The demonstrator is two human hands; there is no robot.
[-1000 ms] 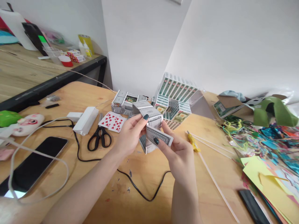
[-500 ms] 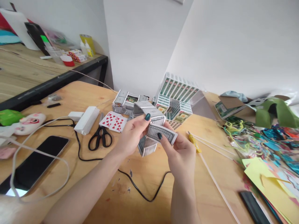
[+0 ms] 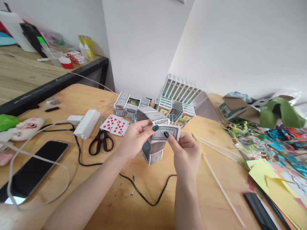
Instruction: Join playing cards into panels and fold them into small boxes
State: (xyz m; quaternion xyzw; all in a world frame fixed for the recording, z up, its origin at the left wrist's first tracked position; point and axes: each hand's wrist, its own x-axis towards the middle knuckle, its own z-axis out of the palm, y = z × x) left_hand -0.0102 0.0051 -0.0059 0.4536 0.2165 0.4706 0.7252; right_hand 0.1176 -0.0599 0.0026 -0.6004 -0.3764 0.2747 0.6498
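Note:
Above the middle of the table I hold up a structure of joined playing cards [image 3: 157, 147], grey-patterned backs outward. My right hand [image 3: 185, 148] pinches one playing card [image 3: 173, 131] by its right part, thumb on the patterned back. That card lies across the structure's front. My left hand [image 3: 136, 137] grips the structure at its left side, with the thumb at the card's left end; its other fingers are partly hidden behind the cards. Heart playing cards [image 3: 114, 124] lie face up to the left, beside black-handled scissors [image 3: 100, 142].
Behind my hands stand stacked card boxes [image 3: 179, 91] and another card-covered piece [image 3: 130, 103]. A glue gun [image 3: 198, 140] with glue sticks lies right. Phone [image 3: 35, 169], white adapter [image 3: 87, 124] and cables occupy the left. Paper scraps [image 3: 275, 179] and colourful trimmings [image 3: 271, 140] cover the right.
The card in my right hand has turned from slanting to nearly level and moved up against the structure. My left thumb has shifted down to its left end.

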